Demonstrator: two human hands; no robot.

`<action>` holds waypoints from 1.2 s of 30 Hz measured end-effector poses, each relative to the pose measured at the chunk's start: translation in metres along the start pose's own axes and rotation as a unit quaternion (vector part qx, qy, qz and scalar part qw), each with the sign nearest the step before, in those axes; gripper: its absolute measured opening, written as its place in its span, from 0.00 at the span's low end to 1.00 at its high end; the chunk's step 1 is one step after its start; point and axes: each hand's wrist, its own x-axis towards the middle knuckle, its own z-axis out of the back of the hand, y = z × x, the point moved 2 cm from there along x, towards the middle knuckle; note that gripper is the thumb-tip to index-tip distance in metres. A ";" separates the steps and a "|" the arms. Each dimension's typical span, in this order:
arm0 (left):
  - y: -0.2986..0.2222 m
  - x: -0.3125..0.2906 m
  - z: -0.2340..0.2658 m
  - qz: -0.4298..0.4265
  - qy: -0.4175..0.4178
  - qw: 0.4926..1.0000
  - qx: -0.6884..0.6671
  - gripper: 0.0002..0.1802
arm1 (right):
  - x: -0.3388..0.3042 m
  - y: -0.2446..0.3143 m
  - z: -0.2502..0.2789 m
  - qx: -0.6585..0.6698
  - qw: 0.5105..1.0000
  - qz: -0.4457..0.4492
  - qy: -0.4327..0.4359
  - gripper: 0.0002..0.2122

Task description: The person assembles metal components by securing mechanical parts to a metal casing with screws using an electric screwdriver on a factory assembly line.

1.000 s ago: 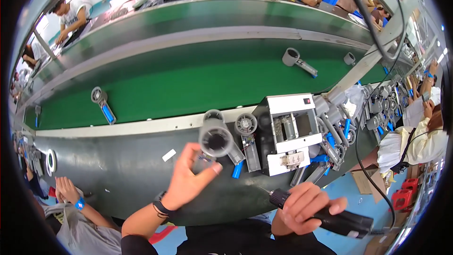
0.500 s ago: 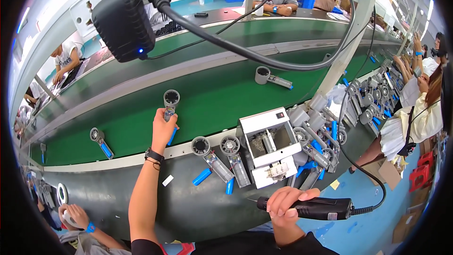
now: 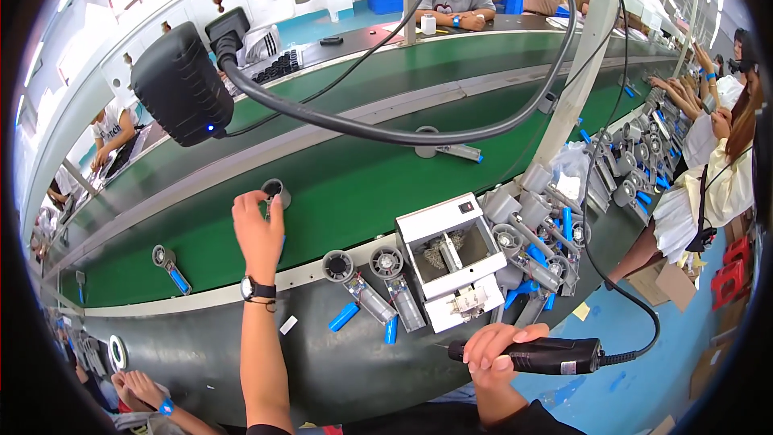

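My left hand reaches over the green conveyor belt, its thumb and fingertips closed around the neck of a grey handheld fan unit. The hand hides most of that unit's handle; a bit of blue shows beside the wrist. At the lower right, my right hand holds a black electric screwdriver, its thin bit pointing left and its cord running off right. Between my hands, two opened fan units lie on the dark bench with blue battery cells and exposed circuit boards.
A white screw feeder box stands before a heap of fan units. Other units lie on the belt. A black power adapter and thick cable hang overhead. Other people sit left, across and at right.
My left hand has shifted from the fan unit's handle up toward its round head. The view has tilted slightly. My right hand keeps the screwdriver in nearly the same place.
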 end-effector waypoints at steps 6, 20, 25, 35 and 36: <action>-0.137 0.012 -0.044 -0.030 0.319 0.827 -0.462 0.16 | 0.003 0.003 0.005 -0.017 1.000 -0.004 -0.026 0.19; -0.221 0.020 -0.198 0.105 0.544 0.665 -0.501 0.25 | -0.004 0.027 0.023 -0.073 0.996 0.012 -0.045 0.19; -0.201 0.027 -0.164 0.054 0.269 0.876 -0.397 0.17 | 0.003 0.022 0.022 -0.081 0.995 0.028 -0.046 0.18; -0.130 0.023 -0.037 -0.019 0.071 0.882 -0.466 0.16 | 0.009 0.014 0.019 -0.039 0.998 0.046 -0.022 0.18; -0.123 0.017 -0.030 -0.027 0.040 0.875 -0.481 0.17 | 0.009 0.013 0.018 -0.045 0.997 0.051 -0.029 0.18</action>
